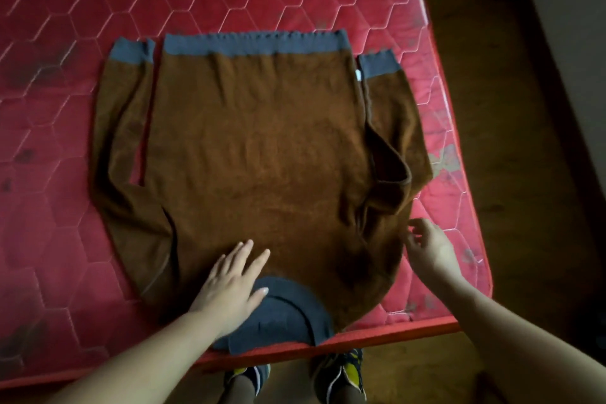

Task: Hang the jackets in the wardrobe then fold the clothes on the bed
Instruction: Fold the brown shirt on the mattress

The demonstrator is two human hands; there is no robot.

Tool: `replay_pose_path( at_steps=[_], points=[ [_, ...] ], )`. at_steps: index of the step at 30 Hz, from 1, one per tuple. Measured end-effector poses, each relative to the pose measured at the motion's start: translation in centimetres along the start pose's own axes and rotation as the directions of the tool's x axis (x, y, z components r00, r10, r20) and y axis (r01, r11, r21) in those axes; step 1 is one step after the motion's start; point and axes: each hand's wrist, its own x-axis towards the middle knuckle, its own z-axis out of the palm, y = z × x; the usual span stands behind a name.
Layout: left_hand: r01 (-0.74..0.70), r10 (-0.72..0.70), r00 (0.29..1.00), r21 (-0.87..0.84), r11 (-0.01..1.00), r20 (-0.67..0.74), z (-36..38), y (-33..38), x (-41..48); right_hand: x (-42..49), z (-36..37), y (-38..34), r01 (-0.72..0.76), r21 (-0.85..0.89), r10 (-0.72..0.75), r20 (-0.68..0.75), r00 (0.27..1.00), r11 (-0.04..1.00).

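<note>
1. Sweater (255, 147) lies flat on the bed (65, 26), collar (285, 315) at the near edge, grey hem (255, 44) at the far end
2. Left hand (229, 285): flat, fingers straight, pressing the fabric just beside the collar, holding nothing
3. Right hand (429, 249): at the shoulder edge on its side, fingers loosely bent & parted, nothing pinched that I can see
4. Step in hand, prob: smoothing before the first fold. Folding itself not begun
5. Sleeve by the right hand (393, 128) is rumpled, w/ a fold bunched up near the armpit; other sleeve (121, 128) lies straight alongside the body
6. To do it well: keep the left palm down as an anchor so the body doesn't slide, pinch the shoulder seam w/ the right hand, tug outward to flatten the bunch, then lay that sleeve in over the back
7. Risk: collar overhangs the bed edge, so a hard pull toward the person could drag the lot off
</note>
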Motion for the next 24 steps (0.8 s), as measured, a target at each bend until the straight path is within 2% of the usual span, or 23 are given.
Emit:
replay_pose_path(
  at_steps=[3, 5, 9, 11, 13, 16, 18, 20, 22, 24],
  points=[
    [-0.090, 0.083, 0.995, -0.139, 0.986, -0.057, -1.5, 5.0, 2.5, 4.7, -2.3, -0.2, -0.112, 0.092, 0.116, -0.035, 0.993, 0.989],
    [-0.183, 0.160, 0.977, -0.173, 0.968, -0.139, -2.6, 8.6, 4.7, 7.9, -3.0, -0.5, -0.162, 0.203, 0.173, -0.036, 0.984, 0.966],
    [-0.359, 0.273, 0.913, -0.278, 0.891, -0.303, -4.3, 15.9, 9.5, 13.6, -3.5, -1.2, -0.229, 0.501, 0.264, 0.001, 0.965, 0.834],
    [-0.402, 0.283, 0.894, -0.340, 0.850, -0.348, -5.0, 18.7, 11.7, 15.5, -3.6, -1.2, -0.263, 0.572, 0.291, 0.044, 0.956, 0.777],
    [-0.366, 0.236, 0.915, -0.427, 0.827, -0.328, -5.8, 20.5, 13.8, 16.4, -3.8, -0.9, -0.301, 0.595, 0.292, 0.116, 0.949, 0.745],
    [-0.171, 0.125, 0.984, -0.507, 0.845, -0.123, -6.8, 21.1, 16.3, 16.0, -4.6, -0.1, -0.326, 0.633, 0.272, 0.185, 0.944, 0.702],
    [-0.076, 0.091, 0.996, -0.450, 0.890, 0.010, -7.4, 20.8, 17.4, 15.4, -5.8, 0.7, -0.287, 0.687, 0.275, 0.131, 0.952, 0.668],
    [-0.039, 0.074, 0.994, -0.387, 0.921, 0.076, -8.1, 20.8, 18.4, 14.6, -7.4, 1.7, -0.273, 0.750, 0.333, 0.075, 0.940, 0.602],
    [-0.015, 0.051, 0.994, -0.355, 0.935, 0.092, -8.6, 21.5, 19.5, 13.6, -8.7, 2.9, -0.362, 0.849, 0.411, 0.194, 0.891, 0.385],
    [0.015, 0.025, 0.994, -0.367, 0.930, 0.104, -9.0, 22.6, 20.4, 12.3, -9.5, 3.7, -0.491, 0.853, 0.361, 0.407, 0.839, 0.181]
  ],
)
